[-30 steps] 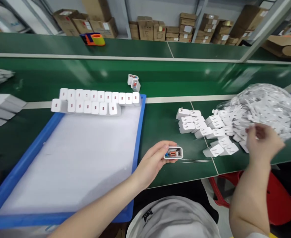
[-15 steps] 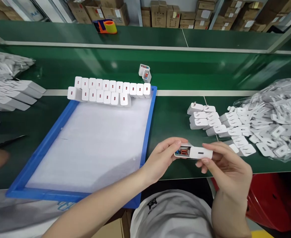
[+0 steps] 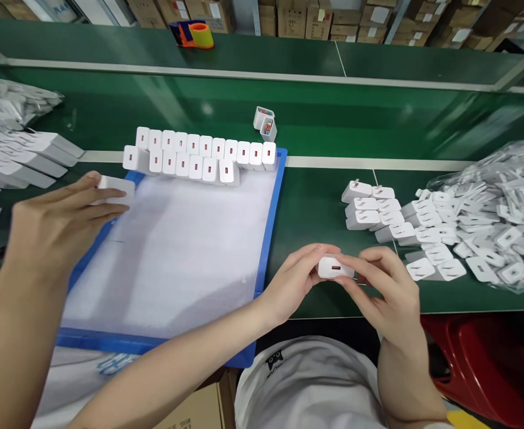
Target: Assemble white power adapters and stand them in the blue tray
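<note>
My left hand (image 3: 291, 281) and my right hand (image 3: 384, 292) meet over the green table's front edge, both pinched on one white charger (image 3: 336, 268) with its red port facing me. Just right of them lie loose white charger covers (image 3: 380, 214) in a small heap beside a clear bag (image 3: 498, 196) full of more. To the left lies a blue tray (image 3: 268, 238) lined with white foam; two rows of finished chargers (image 3: 199, 156) stand along its far edge.
A co-worker's hand (image 3: 59, 220) at the tray's left edge holds a white charger (image 3: 115, 189). Two open charger bodies (image 3: 265, 122) stand behind the tray. White parts (image 3: 16, 155) pile at far left. A tape dispenser (image 3: 194, 34) and cardboard boxes (image 3: 315, 18) sit at the back.
My right hand brought a cover from the heap to the open charger body in my left hand, and the two are now together. A co-worker's hand came in from the left with a charger.
</note>
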The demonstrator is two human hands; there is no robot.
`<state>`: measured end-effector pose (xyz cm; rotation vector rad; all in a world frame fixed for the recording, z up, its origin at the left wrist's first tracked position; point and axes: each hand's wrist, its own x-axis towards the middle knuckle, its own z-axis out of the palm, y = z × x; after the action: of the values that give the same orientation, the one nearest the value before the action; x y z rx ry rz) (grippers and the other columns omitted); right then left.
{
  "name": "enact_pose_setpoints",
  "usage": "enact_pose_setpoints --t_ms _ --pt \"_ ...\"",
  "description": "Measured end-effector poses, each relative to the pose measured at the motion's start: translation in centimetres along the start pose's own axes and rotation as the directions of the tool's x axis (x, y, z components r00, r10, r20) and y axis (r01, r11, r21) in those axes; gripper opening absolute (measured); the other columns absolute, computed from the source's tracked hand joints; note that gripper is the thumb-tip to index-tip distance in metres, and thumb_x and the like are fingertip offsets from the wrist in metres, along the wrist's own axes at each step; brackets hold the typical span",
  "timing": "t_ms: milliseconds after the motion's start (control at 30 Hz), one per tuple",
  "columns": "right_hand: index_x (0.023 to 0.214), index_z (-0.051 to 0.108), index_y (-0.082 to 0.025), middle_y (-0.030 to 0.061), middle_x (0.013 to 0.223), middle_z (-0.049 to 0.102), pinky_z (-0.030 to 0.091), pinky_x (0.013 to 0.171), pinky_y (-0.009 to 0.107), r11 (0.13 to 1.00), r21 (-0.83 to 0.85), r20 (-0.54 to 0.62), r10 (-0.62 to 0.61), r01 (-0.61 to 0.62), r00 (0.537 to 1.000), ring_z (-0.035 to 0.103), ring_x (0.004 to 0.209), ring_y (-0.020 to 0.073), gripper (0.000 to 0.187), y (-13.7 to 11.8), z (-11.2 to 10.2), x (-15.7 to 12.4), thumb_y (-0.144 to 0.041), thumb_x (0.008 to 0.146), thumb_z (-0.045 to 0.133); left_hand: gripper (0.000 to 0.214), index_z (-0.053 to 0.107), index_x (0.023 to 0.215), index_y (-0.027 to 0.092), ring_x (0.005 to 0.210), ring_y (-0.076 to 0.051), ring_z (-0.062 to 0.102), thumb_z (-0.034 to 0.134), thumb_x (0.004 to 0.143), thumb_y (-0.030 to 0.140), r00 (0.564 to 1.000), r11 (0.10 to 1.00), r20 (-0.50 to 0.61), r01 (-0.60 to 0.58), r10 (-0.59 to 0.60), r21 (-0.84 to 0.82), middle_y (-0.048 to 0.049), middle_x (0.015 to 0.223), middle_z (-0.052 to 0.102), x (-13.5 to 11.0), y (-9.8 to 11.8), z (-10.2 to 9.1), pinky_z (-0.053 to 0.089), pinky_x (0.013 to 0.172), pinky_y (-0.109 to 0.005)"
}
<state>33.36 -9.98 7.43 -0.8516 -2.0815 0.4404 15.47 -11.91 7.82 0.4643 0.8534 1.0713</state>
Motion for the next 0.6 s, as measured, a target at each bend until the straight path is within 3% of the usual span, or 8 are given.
enact_pose_setpoints --t_ms 267,467,600 --pt "0.136 0.064 -0.032 0.0046 0.097 0.053 0.050 0.058 0.028 1.000 0.000 -0.023 -0.021 0.021 1.000 0.055 0.072 0.0132 0.054 0.29 0.10 0.14 -0.006 0.089 0.070 0.038 0.070 0.112 0.017 0.102 -0.021 0.066 0.072 0.089 0.048 0.999 0.974 0.029 -0.050 0.045 0.220 -0.0075 0.108 0.071 -0.12 0.17 -0.37 0.050 0.095 -0.034" --pt "0.133 0.066 -0.036 0.0040 0.095 0.054 0.053 0.058 0.029 0.996 0.085 -0.065 0.020 -0.014 0.998 0.056 0.072 0.0142 0.052 0.16 0.45 0.17 -0.010 0.089 0.072 0.039 0.069 0.111 0.015 0.095 -0.019 0.069 0.065 0.094 0.050 0.987 0.936 0.058 -0.158 0.147 0.314 -0.0087 0.104 0.072 -0.24 0.14 -0.03 0.056 0.089 -0.031" --pt "0.130 0.068 -0.032 0.0053 0.100 0.056 0.058 0.066 0.029 0.956 0.240 -0.063 0.188 -0.168 0.980 0.060 0.083 0.0161 0.045 0.27 0.89 -0.10 -0.016 0.088 0.075 0.037 0.071 0.110 0.014 0.101 -0.019 0.068 0.065 0.094 0.047 0.969 0.898 0.046 -0.243 0.243 0.367 -0.0103 0.112 0.070 -0.47 0.20 0.08 0.056 0.091 -0.027"
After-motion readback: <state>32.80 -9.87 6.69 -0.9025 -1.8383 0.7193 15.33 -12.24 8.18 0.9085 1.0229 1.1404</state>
